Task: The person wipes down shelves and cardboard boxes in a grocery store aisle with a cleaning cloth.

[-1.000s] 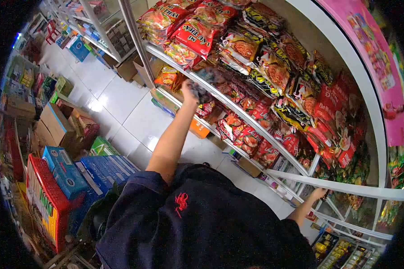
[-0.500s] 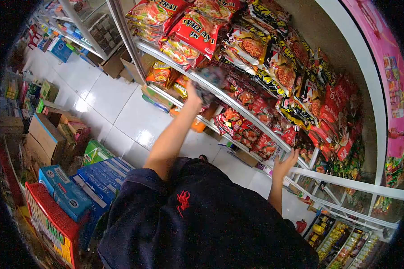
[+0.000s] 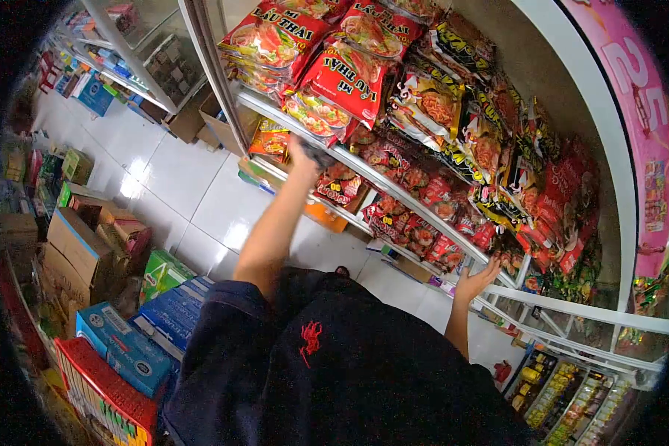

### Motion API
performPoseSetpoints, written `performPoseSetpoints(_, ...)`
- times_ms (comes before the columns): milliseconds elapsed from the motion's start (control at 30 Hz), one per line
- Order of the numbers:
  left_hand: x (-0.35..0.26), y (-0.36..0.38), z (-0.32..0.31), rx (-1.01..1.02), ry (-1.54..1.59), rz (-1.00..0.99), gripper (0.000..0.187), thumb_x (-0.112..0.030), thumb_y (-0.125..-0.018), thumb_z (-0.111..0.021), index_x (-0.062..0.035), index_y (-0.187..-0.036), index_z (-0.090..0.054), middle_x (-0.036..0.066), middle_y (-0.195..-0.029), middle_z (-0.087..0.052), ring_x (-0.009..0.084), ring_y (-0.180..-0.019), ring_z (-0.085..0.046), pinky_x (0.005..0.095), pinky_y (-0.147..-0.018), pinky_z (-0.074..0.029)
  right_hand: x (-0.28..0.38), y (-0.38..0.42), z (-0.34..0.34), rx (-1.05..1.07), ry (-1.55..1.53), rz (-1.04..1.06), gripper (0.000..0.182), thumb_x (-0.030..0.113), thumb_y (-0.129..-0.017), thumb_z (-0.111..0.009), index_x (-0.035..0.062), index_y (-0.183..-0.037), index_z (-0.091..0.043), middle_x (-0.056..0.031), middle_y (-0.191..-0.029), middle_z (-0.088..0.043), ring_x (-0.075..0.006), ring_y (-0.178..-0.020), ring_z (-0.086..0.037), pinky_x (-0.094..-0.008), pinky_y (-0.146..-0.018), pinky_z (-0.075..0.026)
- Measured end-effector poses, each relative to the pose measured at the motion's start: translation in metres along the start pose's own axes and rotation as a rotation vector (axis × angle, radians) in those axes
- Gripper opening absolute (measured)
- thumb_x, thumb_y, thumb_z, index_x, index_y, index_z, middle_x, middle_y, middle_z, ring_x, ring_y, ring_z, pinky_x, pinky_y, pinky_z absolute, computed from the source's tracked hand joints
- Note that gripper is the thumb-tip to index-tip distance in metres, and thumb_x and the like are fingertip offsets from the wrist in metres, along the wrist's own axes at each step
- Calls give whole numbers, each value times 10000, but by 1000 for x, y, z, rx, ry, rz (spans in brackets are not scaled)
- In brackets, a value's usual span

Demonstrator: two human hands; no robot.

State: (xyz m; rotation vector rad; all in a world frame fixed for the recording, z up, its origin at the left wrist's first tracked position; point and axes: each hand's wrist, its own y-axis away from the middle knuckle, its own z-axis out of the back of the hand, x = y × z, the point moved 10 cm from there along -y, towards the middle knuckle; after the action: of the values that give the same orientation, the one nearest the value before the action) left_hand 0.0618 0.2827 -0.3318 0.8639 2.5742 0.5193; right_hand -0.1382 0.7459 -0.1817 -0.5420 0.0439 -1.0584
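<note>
My left hand (image 3: 302,157) is closed around a dark, crumpled cloth (image 3: 318,156) at the front edge of the metal shelf (image 3: 394,189). Part of the cloth is hidden by my fingers and blurred. Fingers apart, my right hand (image 3: 476,282) rests against the same edge, farther right. Red instant noodle packets (image 3: 347,80) lie piled on the shelf above my left hand. Black-and-yellow noodle packets (image 3: 427,97) are heaped beside them. Below the edge, more red packets (image 3: 390,217) fill a lower level.
Cardboard boxes (image 3: 78,249), a blue carton (image 3: 123,342) and a red plastic basket (image 3: 108,383) stand on my left. A glass-sided cabinet (image 3: 145,44) is at the upper left. White bars (image 3: 587,316) and a rack of jars (image 3: 550,379) are at the right. Tiled floor (image 3: 178,186) lies between.
My left hand has slid left along the shelf edge with the cloth. My right hand stays by the edge, its fingers slightly shifted. The view has tilted a little.
</note>
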Motion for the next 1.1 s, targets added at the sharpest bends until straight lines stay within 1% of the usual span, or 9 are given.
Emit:
performPoseSetpoints(200,-137,-106,66,-86,-36,-306,418,-411,-821,-343,-98,-1034,-519,95,-1000,-564,307,-933,-526,489,-868,-393,-7,16,-4,-14,-25,-94,781,25,-608,-663,-13,-1272,-255,-215,-1357,-182,-375,-1261,-154,-430,-1033,-148)
performPoseSetpoints(400,-32,7,-21,61,61,-16,533,-497,-811,-358,-129,-1189,-435,87,-1226,-442,306,-1096,-430,497,-913,-347,-63,108,-118,-113,-659,-351,567,95,-732,-600,-9,-1233,-356,-191,-1221,-409,-320,-1135,-386,-399,-980,-273)
performPoseSetpoints(467,19,15,-1,-35,84,105,554,-516,-809,-368,-113,-1184,-435,93,-1195,-468,297,-1071,-452,459,-916,-357,-16,123,-179,402,-480,-98,447,181,-800,-546,16,-1195,-417,-128,-1179,-466,-256,-1050,-465,-367,-897,-370)
performPoseSetpoints(600,94,43,29,339,-1315,-68,443,-375,-836,-444,-34,-1118,-479,129,-1079,-533,284,-1019,-489,393,-896,-360,161,118,-172,850,-1795,-1114,529,478,-854,-377,133,-1254,-362,-61,-1146,-488,-248,-984,-487,-407,-824,-403)
performPoseSetpoints(667,116,100,0,601,-1472,-401,370,-311,-828,-476,-3,-1025,-534,152,-1002,-556,291,-1018,-489,376,-900,-347,190,109,-206,969,-1901,-740,390,391,-868,-397,106,-1128,-456,-52,-1093,-516,-243,-1048,-464,-426,-884,-359)
performPoseSetpoints(800,126,190,-75,868,-1986,-916,366,-302,-809,-503,6,-999,-560,163,-971,-566,299,-1039,-480,354,-907,-350,210,94,-189,717,-2165,-1139,373,386,-873,-362,111,-1070,-520,-61,-1049,-556,-257,-1025,-488,-462,-884,-371)
performPoseSetpoints(933,114,199,-106,871,-2074,-126,459,-326,-800,-516,-10,-1133,-513,190,-1131,-515,352,-1102,-438,453,-999,-225,185,59,-218,621,-2388,-982,432,444,-858,-344,114,-1078,-516,-76,-1078,-548,-262,-976,-515,-451,-887,-387)
performPoseSetpoints(1000,98,196,-141,966,-2109,-745,514,-361,-812,-502,-31,-1203,-453,177,-1246,-429,359,-1165,-371,472,-1017,-165,170,35,-203,259,-2571,-1338,483,493,-830,-358,116,-1097,-501,-75,-1089,-539,-277,-975,-508,-481,-870,-388)
performPoseSetpoints(1100,105,165,-133,912,-2276,-905,578,-393,-819,-493,-66,-1278,-364,143,-1335,-327,325,-1238,-278,452,-1021,-166,178,7,-206,312,-2742,-1072,537,565,-770,-391,114,-1033,-514,-61,-1042,-549,-270,-985,-496,-499,-863,-378)
